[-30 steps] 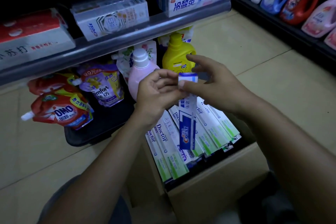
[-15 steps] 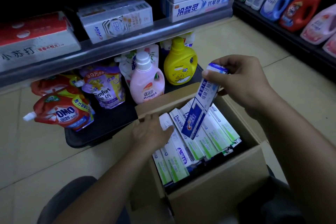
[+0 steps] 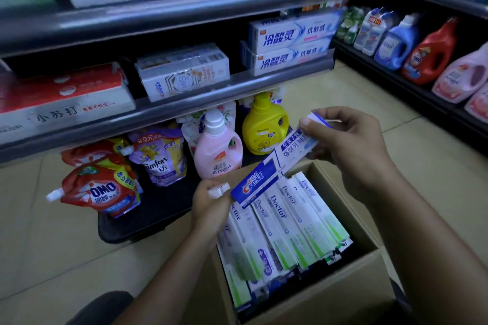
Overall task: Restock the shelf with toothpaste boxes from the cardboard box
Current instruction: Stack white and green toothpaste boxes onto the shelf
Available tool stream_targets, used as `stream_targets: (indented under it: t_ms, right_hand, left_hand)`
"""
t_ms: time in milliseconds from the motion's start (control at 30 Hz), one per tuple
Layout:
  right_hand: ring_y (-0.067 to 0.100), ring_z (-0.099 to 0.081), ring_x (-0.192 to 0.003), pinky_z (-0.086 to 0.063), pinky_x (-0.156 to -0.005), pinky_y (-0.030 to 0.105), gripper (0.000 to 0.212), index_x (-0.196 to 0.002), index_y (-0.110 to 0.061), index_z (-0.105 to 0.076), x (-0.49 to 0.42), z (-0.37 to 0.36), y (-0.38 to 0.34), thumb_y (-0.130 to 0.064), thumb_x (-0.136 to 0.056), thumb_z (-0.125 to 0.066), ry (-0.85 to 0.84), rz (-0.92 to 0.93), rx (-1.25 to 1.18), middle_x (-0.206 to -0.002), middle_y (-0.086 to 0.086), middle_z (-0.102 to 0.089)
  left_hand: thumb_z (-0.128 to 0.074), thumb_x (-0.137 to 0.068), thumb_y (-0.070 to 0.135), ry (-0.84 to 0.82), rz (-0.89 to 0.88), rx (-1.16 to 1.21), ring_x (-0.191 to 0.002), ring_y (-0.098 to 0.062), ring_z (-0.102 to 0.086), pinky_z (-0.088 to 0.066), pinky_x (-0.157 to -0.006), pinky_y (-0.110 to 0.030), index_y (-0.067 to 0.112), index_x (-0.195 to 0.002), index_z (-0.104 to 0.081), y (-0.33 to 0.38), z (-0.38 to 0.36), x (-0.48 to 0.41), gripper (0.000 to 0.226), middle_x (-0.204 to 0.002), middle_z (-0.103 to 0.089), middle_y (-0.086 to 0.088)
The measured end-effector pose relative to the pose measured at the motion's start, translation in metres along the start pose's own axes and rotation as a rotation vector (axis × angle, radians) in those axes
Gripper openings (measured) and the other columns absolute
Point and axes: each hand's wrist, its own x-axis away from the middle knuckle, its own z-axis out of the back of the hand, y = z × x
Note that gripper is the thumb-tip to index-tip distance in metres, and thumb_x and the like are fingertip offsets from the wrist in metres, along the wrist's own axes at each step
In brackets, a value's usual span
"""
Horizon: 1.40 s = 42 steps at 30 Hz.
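While the left hand [image 3: 211,208] curled its fingers round the top end of a white Doctor box [image 3: 219,189], at the 10 o'clock corner of the cardboard box [image 3: 317,295], the Crest box [image 3: 272,166] hung clear above it, long axis running from 7 o'clock up to 1 o'clock. Right hand [image 3: 353,145] had it pinched by the upper end, thumb on the face, so the free low end pointed at the left hand! With the shelf [image 3: 184,103] lying at 12 o'clock, I judged the right hand the one to carry it up.
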Motion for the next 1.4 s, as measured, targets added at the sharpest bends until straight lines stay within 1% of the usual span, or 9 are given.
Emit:
stream_targets:
  t_ms: [167, 400, 600, 800, 933, 1067, 1233, 1333, 1400]
  right_hand:
    - [0.026, -0.070, -0.069, -0.058, -0.060, 0.034, 0.028, -0.107, 0.004, -0.066, -0.010, 0.002, -0.017, -0.013, -0.087, -0.074, 0.079, 0.048, -0.248, -0.084, 0.016, -0.074]
    - [0.020, -0.072, -0.073, -0.061, -0.062, 0.030, 0.028, -0.104, -0.003, -0.068, -0.034, 0.008, -0.058, -0.019, -0.081, -0.071, 0.080, 0.183, -0.485, -0.093, 0.013, -0.075]
    - [0.018, -0.073, -0.073, -0.060, -0.061, 0.029, 0.037, -0.105, -0.009, -0.062, -0.069, 0.015, -0.087, -0.020, -0.073, -0.078, 0.187, 0.355, -0.579, -0.088, 0.010, -0.076]
    - [0.030, -0.075, -0.086, -0.062, -0.069, 0.035, 0.028, -0.097, -0.012, -0.066, -0.121, 0.023, -0.122, -0.023, -0.075, -0.080, 0.140, 0.451, -0.584, -0.099, 0.019, -0.076]
    - [0.026, -0.075, -0.090, -0.061, -0.068, 0.031, 0.020, -0.099, -0.011, -0.068, -0.162, 0.041, -0.154, -0.014, -0.083, -0.079, 0.093, 0.492, -0.489, -0.104, 0.016, -0.074]
    - [0.016, -0.075, -0.085, -0.060, -0.064, 0.030, 0.023, -0.108, -0.013, -0.073, -0.202, 0.054, -0.167, -0.014, -0.086, -0.080, 0.103, 0.550, -0.274, -0.100, 0.005, -0.077]
    - [0.012, -0.074, -0.088, -0.060, -0.075, 0.028, 0.023, -0.107, -0.018, -0.075, -0.255, 0.058, -0.163, -0.012, -0.085, -0.081, 0.092, 0.550, -0.112, -0.097, -0.003, -0.078]
    - [0.010, -0.073, -0.084, -0.060, -0.075, 0.030, 0.022, -0.102, -0.023, -0.075, -0.280, 0.054, -0.152, -0.015, -0.083, -0.083, 0.109, 0.528, -0.028, -0.093, -0.009, -0.076]
    - [0.008, -0.069, -0.088, -0.057, -0.079, 0.032, 0.036, -0.115, -0.025, -0.071, -0.291, 0.051, -0.143, -0.019, -0.082, -0.085, 0.128, 0.507, 0.048, -0.100, -0.010, -0.072]
  left_hand:
    - [-0.085, -0.068, 0.002, 0.033, -0.271, 0.194, -0.068, -0.020, -0.061, -0.046, -0.060, -0.030, 0.005, -0.088, -0.061, 0.066, 0.016, 0.012, 0.032, -0.077, -0.068, -0.015]
    - [-0.074, -0.043, 0.025, -0.216, -0.579, 0.263, -0.070, -0.015, -0.067, -0.050, -0.055, -0.022, 0.016, -0.100, -0.074, 0.178, 0.028, 0.045, 0.058, -0.090, -0.075, -0.008]
    - [-0.078, -0.049, 0.014, -0.263, -0.664, 0.248, -0.062, -0.016, -0.063, -0.050, -0.054, -0.024, 0.031, -0.099, -0.078, 0.239, 0.015, 0.051, 0.053, -0.084, -0.077, -0.006]
    - [-0.076, -0.053, 0.012, -0.234, -0.792, 0.241, -0.077, -0.011, -0.071, -0.053, -0.062, -0.021, 0.035, -0.108, -0.077, 0.295, -0.011, 0.045, 0.060, -0.107, -0.078, 0.003]
    - [-0.075, -0.057, 0.007, -0.215, -0.820, 0.263, -0.077, -0.011, -0.074, -0.053, -0.062, -0.019, 0.031, -0.106, -0.078, 0.332, -0.033, 0.036, 0.055, -0.104, -0.078, 0.009]
    - [-0.074, -0.058, 0.009, -0.181, -0.783, 0.241, -0.099, -0.016, -0.074, -0.052, -0.078, -0.032, 0.021, -0.115, -0.073, 0.355, -0.058, 0.022, 0.059, -0.115, -0.077, 0.007]
    - [-0.072, -0.056, 0.008, -0.147, -0.741, 0.179, -0.087, -0.016, -0.075, -0.052, -0.072, -0.029, 0.019, -0.116, -0.072, 0.370, -0.084, 0.005, 0.061, -0.112, -0.077, 0.006]
    - [-0.074, -0.054, 0.010, -0.096, -0.690, 0.126, -0.097, -0.024, -0.075, -0.057, -0.084, -0.036, 0.018, -0.113, -0.073, 0.370, -0.092, -0.005, 0.059, -0.105, -0.079, 0.003]
    - [-0.075, -0.052, 0.014, -0.069, -0.620, 0.068, -0.091, -0.027, -0.075, -0.056, -0.082, -0.036, 0.018, -0.110, -0.073, 0.368, -0.096, -0.010, 0.059, -0.098, -0.080, -0.002]
